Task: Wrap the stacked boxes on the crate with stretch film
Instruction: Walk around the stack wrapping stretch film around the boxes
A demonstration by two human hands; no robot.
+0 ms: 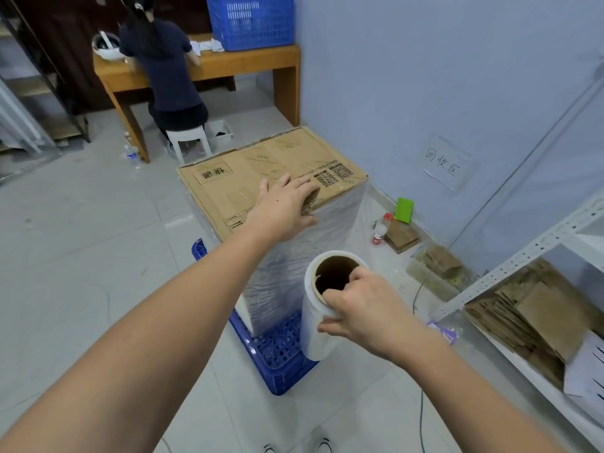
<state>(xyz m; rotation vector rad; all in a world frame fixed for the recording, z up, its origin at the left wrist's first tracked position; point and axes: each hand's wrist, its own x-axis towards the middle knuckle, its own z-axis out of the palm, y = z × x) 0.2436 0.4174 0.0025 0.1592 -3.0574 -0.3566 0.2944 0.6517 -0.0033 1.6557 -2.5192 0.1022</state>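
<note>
Wrapped boxes (268, 178); tiled floor (81, 240); blue wall (425, 76)

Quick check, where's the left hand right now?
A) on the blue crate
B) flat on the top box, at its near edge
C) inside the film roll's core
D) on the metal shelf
B: the left hand lies palm-down on the top cardboard box at its near edge, while the right hand grips the stretch film roll by its open end.
</note>
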